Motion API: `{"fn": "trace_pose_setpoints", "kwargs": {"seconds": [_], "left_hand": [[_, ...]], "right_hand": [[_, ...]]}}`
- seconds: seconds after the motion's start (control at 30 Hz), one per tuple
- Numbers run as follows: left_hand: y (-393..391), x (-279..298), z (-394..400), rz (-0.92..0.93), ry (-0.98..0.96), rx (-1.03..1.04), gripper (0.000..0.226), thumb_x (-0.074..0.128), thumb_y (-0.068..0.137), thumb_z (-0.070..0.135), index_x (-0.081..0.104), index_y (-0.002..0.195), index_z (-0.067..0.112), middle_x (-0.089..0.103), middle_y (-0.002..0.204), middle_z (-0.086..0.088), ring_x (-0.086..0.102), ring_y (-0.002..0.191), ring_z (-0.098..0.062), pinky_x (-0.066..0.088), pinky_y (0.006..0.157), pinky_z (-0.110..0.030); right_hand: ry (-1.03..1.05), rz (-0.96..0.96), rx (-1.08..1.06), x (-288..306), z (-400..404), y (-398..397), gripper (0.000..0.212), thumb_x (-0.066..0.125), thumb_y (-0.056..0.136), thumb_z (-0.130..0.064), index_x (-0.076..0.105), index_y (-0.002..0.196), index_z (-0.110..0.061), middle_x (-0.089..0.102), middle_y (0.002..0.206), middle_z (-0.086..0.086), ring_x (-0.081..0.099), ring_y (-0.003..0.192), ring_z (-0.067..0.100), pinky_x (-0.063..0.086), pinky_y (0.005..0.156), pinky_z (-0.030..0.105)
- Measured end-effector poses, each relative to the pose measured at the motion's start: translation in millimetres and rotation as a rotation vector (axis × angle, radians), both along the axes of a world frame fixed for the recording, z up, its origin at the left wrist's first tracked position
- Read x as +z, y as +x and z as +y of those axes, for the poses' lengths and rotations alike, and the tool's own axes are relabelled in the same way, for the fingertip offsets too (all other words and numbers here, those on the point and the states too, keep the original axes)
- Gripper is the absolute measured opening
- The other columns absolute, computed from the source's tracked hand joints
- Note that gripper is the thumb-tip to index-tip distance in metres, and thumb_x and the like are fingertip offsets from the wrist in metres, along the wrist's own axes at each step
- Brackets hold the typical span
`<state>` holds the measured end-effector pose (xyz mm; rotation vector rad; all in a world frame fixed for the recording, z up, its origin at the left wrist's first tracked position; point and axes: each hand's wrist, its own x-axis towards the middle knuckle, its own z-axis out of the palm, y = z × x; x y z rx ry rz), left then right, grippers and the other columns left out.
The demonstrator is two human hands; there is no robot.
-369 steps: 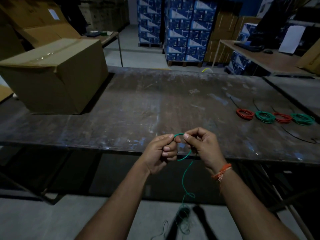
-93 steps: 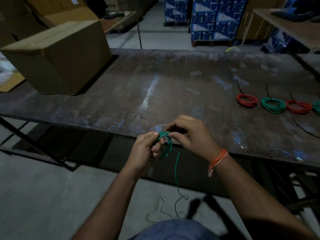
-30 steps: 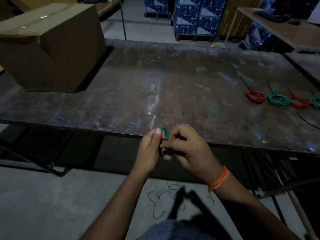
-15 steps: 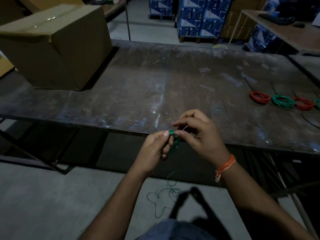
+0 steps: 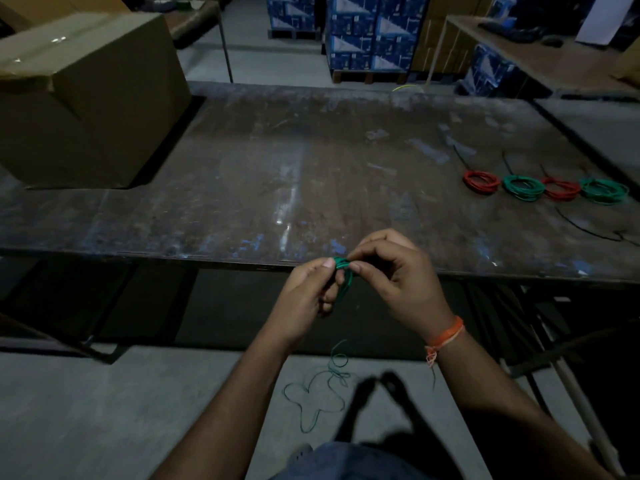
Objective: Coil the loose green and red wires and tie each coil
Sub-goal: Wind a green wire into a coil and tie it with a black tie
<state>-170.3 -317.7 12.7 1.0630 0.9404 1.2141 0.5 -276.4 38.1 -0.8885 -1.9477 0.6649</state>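
Both hands pinch one small green wire coil [image 5: 343,268], the left hand [image 5: 311,289] and right hand [image 5: 391,271] meeting fingertip to fingertip. If either pinch loosens, the loops could spring apart; the tail below the fingers on the floor [image 5: 104,410] might snag.

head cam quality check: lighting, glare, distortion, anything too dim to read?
Head view: dim overall, far corners near black. A pale glare streak runs down the table. Wide-angle bowing curves the table edges. The hands and the green coil are sharp; the left hand and right hand pinch it. The loose wire on the floor is faint. The shadow beside it reads soft.
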Motion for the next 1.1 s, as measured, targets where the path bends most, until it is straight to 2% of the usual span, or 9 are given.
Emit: {"fn": "trace_pose_setpoints", "kwargs": {"seconds": [0.3, 0.4, 0.57, 0.73, 0.83, 0.93, 1.0, 1.07, 1.1], "left_hand": [[59, 23, 0, 0.029, 0.02, 0.062, 0.029, 0.047, 0.096, 0.035, 0.048, 0.075, 0.015, 0.034, 0.052, 0.007, 0.023, 0.044, -0.005, 0.021, 0.04, -0.016], [84, 22, -1, -0.039, -0.017, 0.134, 0.031, 0.048, 0.103, 0.031, 0.047, 0.075, 0.018, 0.029, 0.053, 0.007, 0.021, 0.042, -0.004, 0.021, 0.038, -0.014], [122, 13, -6, -0.129, -0.07, 0.193, 0.026, 0.052, 0.093, 0.037, 0.046, 0.076, 0.018, 0.022, 0.056, 0.005, 0.015, 0.043, -0.005, 0.014, 0.042, -0.014], [140, 20, -18, -0.16, -0.1, 0.26, 0.031, 0.044, 0.104, 0.031, 0.044, 0.075, 0.019, 0.021, 0.054, 0.008, 0.015, 0.042, -0.003, 0.012, 0.041, -0.013], [136, 28, -23, -0.132, -0.071, 0.318, 0.033, 0.042, 0.106, 0.03, 0.046, 0.074, 0.021, 0.013, 0.062, 0.001, 0.009, 0.047, -0.007, 0.009, 0.042, -0.016], [136, 32, -29, -0.104, -0.043, 0.343, 0.033, 0.043, 0.105, 0.031, 0.047, 0.074, 0.022, 0.013, 0.064, -0.002, 0.012, 0.047, -0.007, 0.01, 0.042, -0.017], [138, 35, -31, -0.129, -0.038, 0.339, 0.033, 0.041, 0.106, 0.031, 0.046, 0.075, 0.021, 0.017, 0.058, 0.005, 0.015, 0.043, -0.003, 0.01, 0.042, -0.017], [136, 39, -32, -0.157, -0.033, 0.354, 0.034, 0.038, 0.106, 0.033, 0.044, 0.075, 0.021, 0.018, 0.056, 0.008, 0.015, 0.042, -0.002, 0.009, 0.041, -0.018], [133, 42, -33, -0.166, -0.025, 0.369, 0.035, 0.037, 0.106, 0.034, 0.044, 0.074, 0.021, 0.016, 0.058, 0.007, 0.015, 0.042, -0.002, 0.009, 0.041, -0.017]], "right_hand": [[0.047, -0.003, 0.04, 16, 5, 60, 0.008, 0.073, 0.089, -0.004, 0.075, 0.094, -0.01, 0.065, 0.092, 0.0, 0.065, 0.089, 0.014, 0.054, 0.078, 0.027], [-0.093, -0.006, 0.061, 5, 7, 94, 0.01, 0.073, 0.091, -0.009, 0.074, 0.099, -0.015, 0.069, 0.091, -0.002, 0.067, 0.087, 0.011, 0.056, 0.078, 0.03], [-0.356, 0.032, 0.109, -25, 6, 142, 0.011, 0.07, 0.093, -0.007, 0.072, 0.094, -0.017, 0.069, 0.076, -0.003, 0.063, 0.072, 0.006, 0.052, 0.072, 0.028], [-0.431, -0.485, 0.226, -45, 20, 179, 0.007, 0.073, 0.091, -0.011, 0.075, 0.09, -0.018, 0.072, 0.085, -0.004, 0.061, 0.078, -0.001, 0.046, 0.074, 0.021], [-0.412, -0.782, -0.047, -55, 35, 190, 0.01, 0.069, 0.093, -0.023, 0.075, 0.085, -0.019, 0.072, 0.089, -0.001, 0.067, 0.091, 0.017, 0.045, 0.077, 0.026], [-0.429, -0.873, -0.243, -56, 40, 177, 0.03, 0.061, 0.099, -0.031, 0.067, 0.077, -0.012, 0.066, 0.086, 0.012, 0.067, 0.096, 0.031, 0.044, 0.074, 0.029], [-0.523, -0.664, -0.071, -45, 31, 153, 0.032, 0.06, 0.101, -0.022, 0.069, 0.092, 0.007, 0.065, 0.083, 0.021, 0.071, 0.079, 0.017, 0.049, 0.068, 0.021], [-0.665, -0.084, 0.13, -20, 20, 127, 0.028, 0.055, 0.103, -0.008, 0.065, 0.1, 0.018, 0.065, 0.066, 0.016, 0.064, 0.054, 0.0, 0.048, 0.054, 0.012], [-0.677, 0.228, 0.147, -3, 22, 119, 0.023, 0.053, 0.103, -0.005, 0.065, 0.102, 0.014, 0.068, 0.064, 0.007, 0.065, 0.054, 0.0, 0.049, 0.053, 0.012]]}}
